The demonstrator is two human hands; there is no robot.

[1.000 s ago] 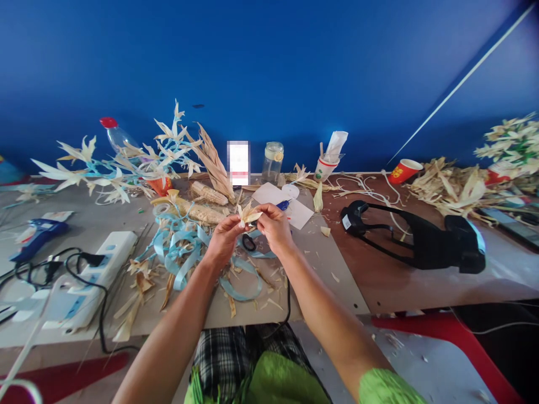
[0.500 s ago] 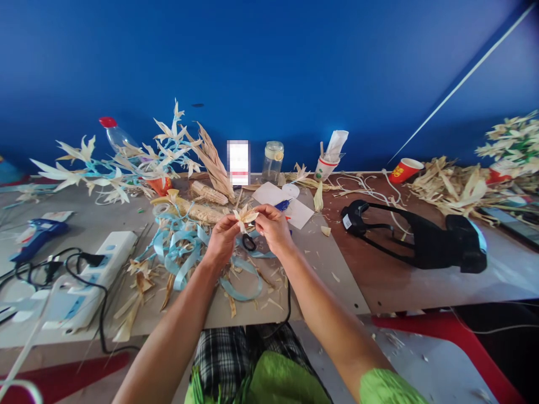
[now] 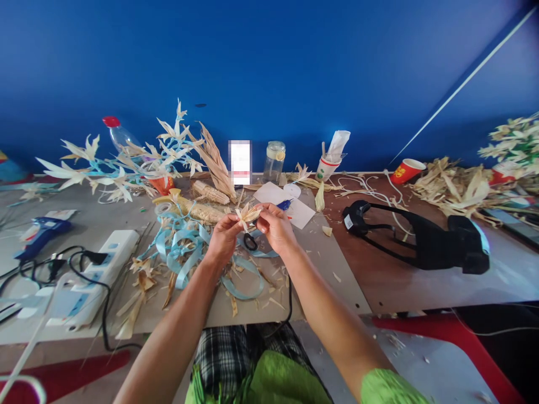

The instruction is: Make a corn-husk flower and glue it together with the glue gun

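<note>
A small corn-husk flower (image 3: 246, 215) with pale pointed petals is held up between both hands, above the middle of the table. My left hand (image 3: 223, 238) pinches it low on its left side. With thumb and fingertips, my right hand (image 3: 275, 227) grips a petal on its right. Just below the flower show the black handles of scissors (image 3: 250, 241), partly hidden by the hands. Light blue ribbon (image 3: 182, 261) lies in loose loops left of and beneath my hands. Behind them rest corn cobs (image 3: 210, 192) and dried husks (image 3: 214, 160).
Husk flowers on blue stems (image 3: 113, 168) stand at the back left. A white power strip (image 3: 107, 266) and a blue glue gun (image 3: 44, 233) lie left. Right are a black headset (image 3: 421, 235), a red paper cup (image 3: 407, 170) and a husk pile (image 3: 446, 188). A glass jar (image 3: 274, 163) stands behind.
The whole view has shifted slightly, so things sit a little further right. Both hands keep their hold on the flower, and the right fingers have moved slightly at its petals.
</note>
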